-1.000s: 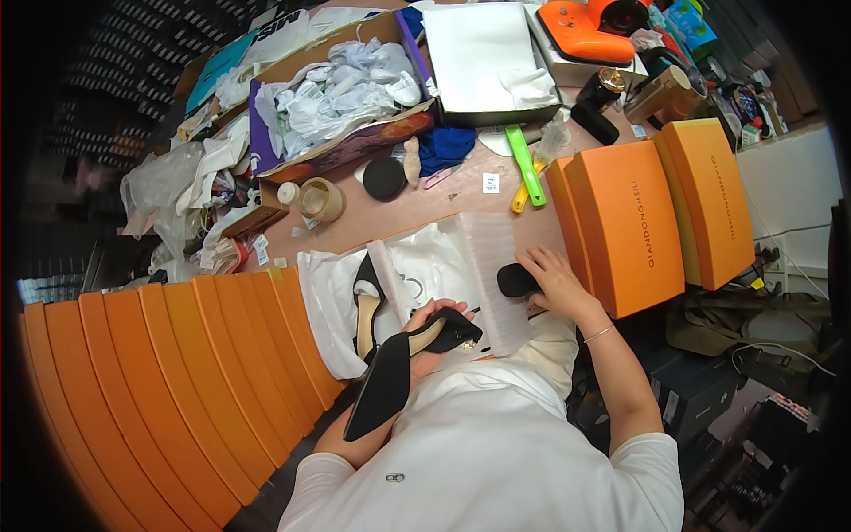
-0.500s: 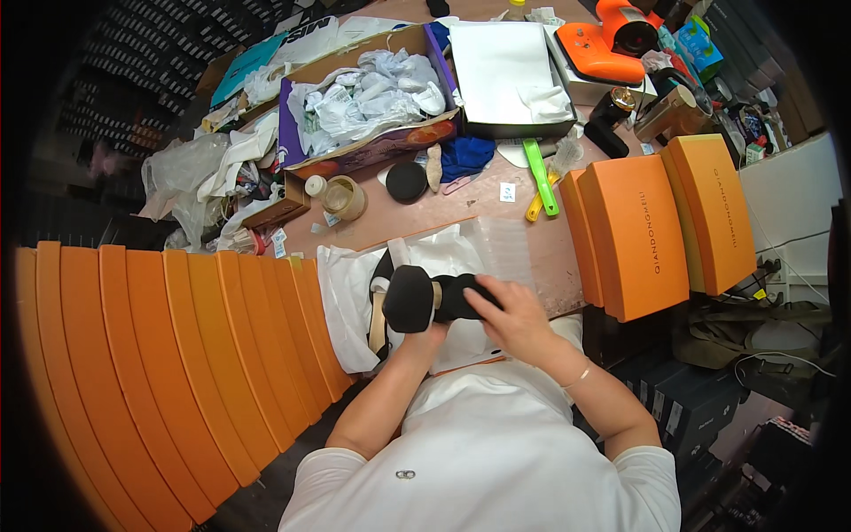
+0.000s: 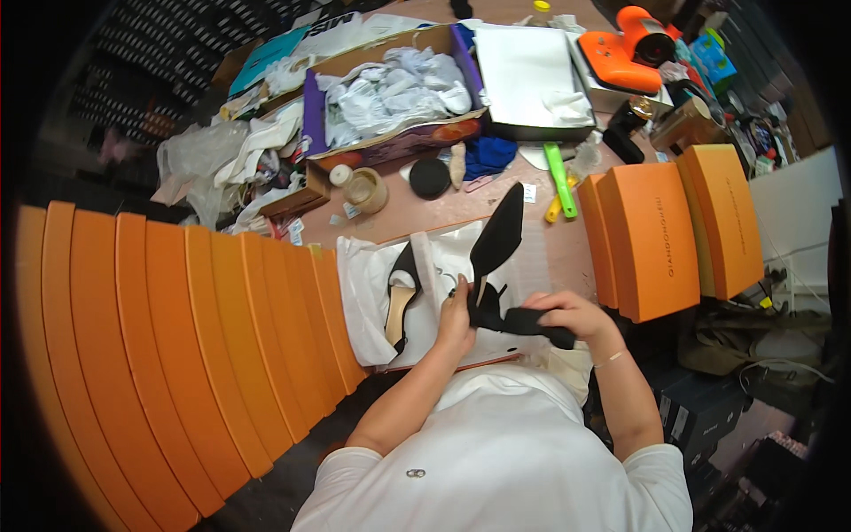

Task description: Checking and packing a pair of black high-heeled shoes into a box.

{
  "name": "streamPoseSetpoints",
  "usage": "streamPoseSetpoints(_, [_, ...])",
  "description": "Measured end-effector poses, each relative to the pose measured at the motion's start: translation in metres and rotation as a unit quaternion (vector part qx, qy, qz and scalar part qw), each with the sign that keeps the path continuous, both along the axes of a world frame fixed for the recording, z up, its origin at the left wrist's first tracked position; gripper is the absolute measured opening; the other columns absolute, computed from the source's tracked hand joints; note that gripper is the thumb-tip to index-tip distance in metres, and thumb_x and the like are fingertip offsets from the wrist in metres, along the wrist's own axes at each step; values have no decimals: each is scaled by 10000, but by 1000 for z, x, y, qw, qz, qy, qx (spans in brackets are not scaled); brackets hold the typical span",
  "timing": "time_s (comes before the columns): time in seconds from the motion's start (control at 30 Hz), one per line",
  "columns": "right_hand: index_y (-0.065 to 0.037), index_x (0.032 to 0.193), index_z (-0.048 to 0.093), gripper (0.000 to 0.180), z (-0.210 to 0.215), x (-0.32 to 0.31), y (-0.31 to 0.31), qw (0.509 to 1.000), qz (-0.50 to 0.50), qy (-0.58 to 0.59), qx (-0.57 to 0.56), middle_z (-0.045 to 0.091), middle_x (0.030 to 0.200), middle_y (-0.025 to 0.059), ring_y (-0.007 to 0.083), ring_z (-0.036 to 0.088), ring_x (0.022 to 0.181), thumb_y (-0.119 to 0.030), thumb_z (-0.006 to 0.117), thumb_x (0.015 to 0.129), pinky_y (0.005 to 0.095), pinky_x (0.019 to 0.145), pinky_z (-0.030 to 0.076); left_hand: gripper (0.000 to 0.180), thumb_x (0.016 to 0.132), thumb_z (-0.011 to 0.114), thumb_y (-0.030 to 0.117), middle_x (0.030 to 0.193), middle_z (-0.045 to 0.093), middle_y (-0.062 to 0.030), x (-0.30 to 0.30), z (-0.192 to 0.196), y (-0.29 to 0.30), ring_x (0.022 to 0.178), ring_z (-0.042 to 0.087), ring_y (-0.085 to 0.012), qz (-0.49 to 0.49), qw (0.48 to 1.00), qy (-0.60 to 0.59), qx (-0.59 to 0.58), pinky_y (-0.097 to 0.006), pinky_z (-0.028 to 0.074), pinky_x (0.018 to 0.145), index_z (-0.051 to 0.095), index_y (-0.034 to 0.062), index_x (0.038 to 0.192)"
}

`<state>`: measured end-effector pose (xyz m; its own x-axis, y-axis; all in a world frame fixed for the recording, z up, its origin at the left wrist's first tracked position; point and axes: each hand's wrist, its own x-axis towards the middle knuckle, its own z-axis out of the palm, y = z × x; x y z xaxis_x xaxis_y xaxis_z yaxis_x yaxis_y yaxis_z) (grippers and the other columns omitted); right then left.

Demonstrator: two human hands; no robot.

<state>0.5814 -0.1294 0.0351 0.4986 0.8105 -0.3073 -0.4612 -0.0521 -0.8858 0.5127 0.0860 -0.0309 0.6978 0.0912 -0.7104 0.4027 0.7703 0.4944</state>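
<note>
My left hand (image 3: 456, 321) grips a black pointed-toe shoe (image 3: 498, 232) near its heel, its toe raised up and to the right above an open box. My right hand (image 3: 574, 317) is closed on a long, dark, soft-looking piece (image 3: 542, 330), whose left end meets the shoe's heel area. I cannot make out exactly what this piece is. A matching black shoe (image 3: 404, 297) with a beige insole lies on white tissue paper (image 3: 362, 293) in the box below my hands. A pale strip of packing (image 3: 429, 270) stands beside it.
Orange shoeboxes (image 3: 160, 355) line the left side; more orange boxes (image 3: 651, 239) stand at the right. Farther back are a purple carton (image 3: 315, 120) of crumpled paper, a glass jar (image 3: 365, 191), a black round pad (image 3: 430, 178), a green-handled brush (image 3: 560, 182) and an orange device (image 3: 620, 62).
The shoe has turned so its toe points away and up. My right hand has moved right and nearer me with the dark piece. The other shoe is now in plain sight.
</note>
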Motion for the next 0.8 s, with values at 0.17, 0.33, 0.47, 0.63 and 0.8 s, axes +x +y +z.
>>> streamPoseSetpoints(0.17, [69, 1098, 616, 302, 10, 7, -28, 935, -234, -147, -224, 569, 1012, 41, 125, 550, 912, -19, 566, 814, 234, 822, 437, 470, 954, 538, 417, 1136, 614, -107, -36, 0, 31, 1069, 582, -252, -338, 930, -18, 143, -414, 487, 897, 585, 13, 1189])
streamPoseSetpoints(0.33, [44, 1143, 600, 349, 2, -1, 2, 956, -179, -149, -181, 574, 1043, 61, 142, 550, 921, -30, 597, 803, 246, 827, 437, 295, 885, 623, 190, 956, 662, -107, -57, -42, 148, 852, 637, -198, -307, 649, 23, 696, -303, 503, 731, 621, -12, 1099])
streamPoseSetpoints(0.47, [8, 1152, 611, 361, 9, -2, 46, 960, -103, -210, -155, 582, 1066, 115, 211, 570, 968, -71, 616, 801, 285, 867, 443, 336, 816, 706, 157, 884, 678, -136, -44, -52, 170, 807, 651, -220, -408, 745, 113, 516, -310, 497, 716, 611, -65, 1050])
streamPoseSetpoints(0.63, [8, 1201, 578, 406, 30, -10, 63, 963, -67, -209, -155, 571, 1088, 125, 232, 567, 1004, -75, 614, 805, 293, 896, 433, 399, 811, 731, 101, 990, 634, -124, -53, -30, 157, 868, 609, -143, -177, 942, 45, 282, -252, 483, 732, 548, -44, 1135])
streamPoseSetpoints(0.8, [5, 1212, 577, 409, 26, -34, 69, 949, -124, -251, -144, 562, 1095, 140, 245, 563, 1012, -80, 625, 815, 302, 895, 436, 407, 930, 557, 138, 1023, 614, -89, -48, 42, 117, 910, 607, -144, -108, 944, -180, 256, -285, 502, 811, 412, 3, 1286])
